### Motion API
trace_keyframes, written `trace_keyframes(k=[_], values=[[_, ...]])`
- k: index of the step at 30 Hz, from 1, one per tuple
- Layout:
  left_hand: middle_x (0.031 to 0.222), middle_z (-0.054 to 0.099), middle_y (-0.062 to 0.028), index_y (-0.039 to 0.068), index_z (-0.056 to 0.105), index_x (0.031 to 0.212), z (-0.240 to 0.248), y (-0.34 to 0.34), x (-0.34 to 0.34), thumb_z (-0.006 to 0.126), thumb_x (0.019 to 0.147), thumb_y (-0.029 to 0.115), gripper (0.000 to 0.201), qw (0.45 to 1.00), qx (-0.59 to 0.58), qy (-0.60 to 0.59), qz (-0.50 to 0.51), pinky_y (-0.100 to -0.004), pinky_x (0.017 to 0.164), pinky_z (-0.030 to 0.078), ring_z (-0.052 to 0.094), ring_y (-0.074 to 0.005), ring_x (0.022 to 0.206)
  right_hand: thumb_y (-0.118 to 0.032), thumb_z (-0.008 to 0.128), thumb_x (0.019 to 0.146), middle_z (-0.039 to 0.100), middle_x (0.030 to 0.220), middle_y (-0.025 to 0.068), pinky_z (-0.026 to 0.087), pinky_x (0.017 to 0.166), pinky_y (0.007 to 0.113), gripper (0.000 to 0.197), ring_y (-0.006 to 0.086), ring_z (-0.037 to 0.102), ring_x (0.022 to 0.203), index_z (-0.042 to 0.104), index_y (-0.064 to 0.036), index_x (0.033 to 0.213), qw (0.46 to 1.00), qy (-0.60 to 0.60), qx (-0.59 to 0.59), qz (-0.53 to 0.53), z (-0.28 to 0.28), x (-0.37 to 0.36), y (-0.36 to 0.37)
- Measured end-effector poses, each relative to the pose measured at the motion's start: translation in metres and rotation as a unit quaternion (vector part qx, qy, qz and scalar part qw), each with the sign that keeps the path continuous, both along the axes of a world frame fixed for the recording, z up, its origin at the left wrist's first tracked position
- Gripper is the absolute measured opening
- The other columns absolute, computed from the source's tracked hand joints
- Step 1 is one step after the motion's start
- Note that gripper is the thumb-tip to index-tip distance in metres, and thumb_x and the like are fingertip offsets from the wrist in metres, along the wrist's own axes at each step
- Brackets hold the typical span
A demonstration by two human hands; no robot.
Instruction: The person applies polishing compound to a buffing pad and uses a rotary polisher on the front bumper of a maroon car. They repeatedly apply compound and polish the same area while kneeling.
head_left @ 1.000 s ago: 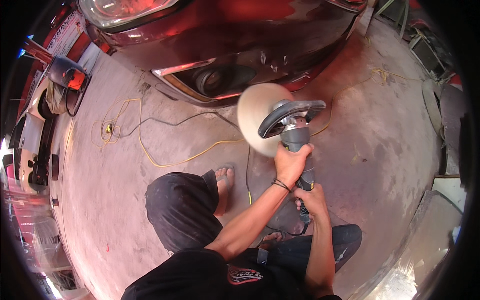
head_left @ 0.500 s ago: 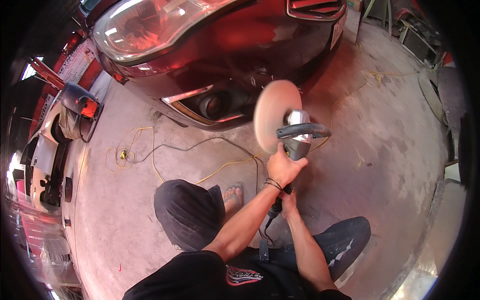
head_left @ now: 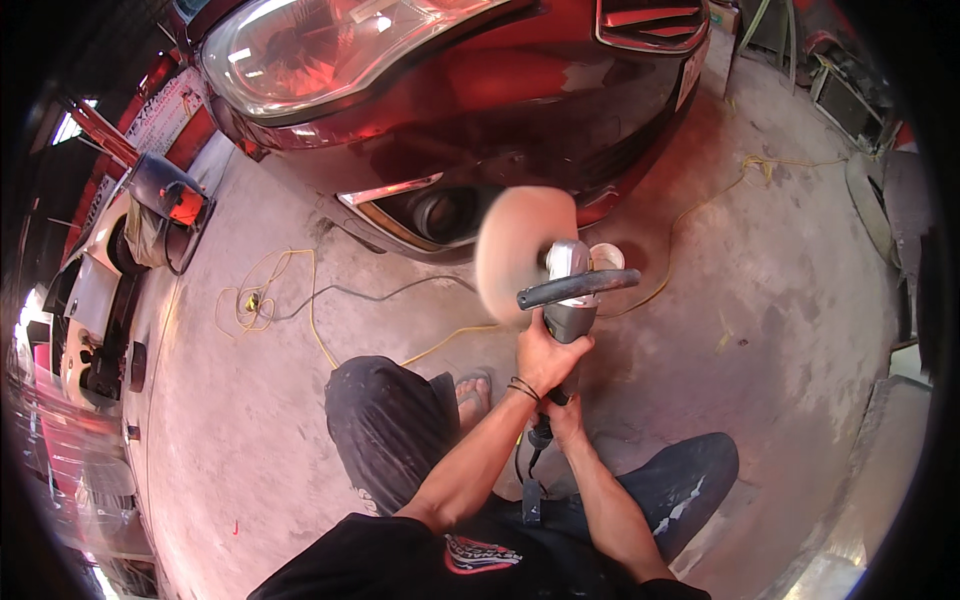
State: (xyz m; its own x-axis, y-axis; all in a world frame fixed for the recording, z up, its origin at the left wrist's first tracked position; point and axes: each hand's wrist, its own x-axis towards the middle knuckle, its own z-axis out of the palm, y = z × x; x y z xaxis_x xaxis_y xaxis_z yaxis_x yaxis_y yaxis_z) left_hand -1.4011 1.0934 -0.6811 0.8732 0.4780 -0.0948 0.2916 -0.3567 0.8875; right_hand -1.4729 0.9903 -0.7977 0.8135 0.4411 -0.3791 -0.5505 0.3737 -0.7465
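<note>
Both my hands are on an electric car polisher (head_left: 572,322) with a silver head and a black loop handle. My left hand (head_left: 550,358) wraps round its grey body just behind the head. Farther back, my right hand (head_left: 567,420) is closed round the rear grip, its fingers partly hidden. The round pale polishing pad (head_left: 520,250) is blurred, as if spinning. Close to the pad is the dark red car bumper (head_left: 480,150); whether they touch I cannot tell. Past the pad's left edge shows the fog lamp (head_left: 437,214).
A yellow cord (head_left: 450,337) and a dark cable (head_left: 390,290) run over the concrete floor. Beside the polisher's head, a small round white container (head_left: 606,256) stands on the floor. Car parts (head_left: 95,290) line the left side. A large headlight (head_left: 300,55) is above the bumper.
The polisher and both my hands have shifted left and a little nearer. The pad now sits in front of the fog lamp's right side. The white container has come into sight.
</note>
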Motion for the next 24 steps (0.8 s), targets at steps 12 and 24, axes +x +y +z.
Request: trace_keyframes(k=[12,24], values=[[0.117,0.082,-0.0230,-0.005,0.066,0.138,0.010,0.000,0.019,0.098,0.070,0.034,0.084,0.987,-0.110,-0.104,-0.056,-0.0420,0.096,0.063,0.081,-0.0317,0.106,-0.012,0.083,0.086,0.073,0.071,0.0035,0.051,0.058,0.035,0.013,0.0140,0.069,0.063,0.076,-0.0011,0.085,0.985,-0.075,-0.143,-0.067,0.016,0.020,-0.003],[0.116,0.079,-0.0106,-0.001,0.079,0.123,0.017,0.034,-0.029,0.096,0.077,0.027,0.056,0.955,-0.232,-0.184,-0.009,-0.0386,0.096,0.060,0.073,-0.0210,0.106,-0.012,0.086,0.082,0.084,0.104,0.0114,0.061,0.089,0.043,0.038,0.0218,0.079,0.100,0.078,0.0036,0.116,0.938,-0.237,-0.253,-0.004,0.038,0.014,0.003]])
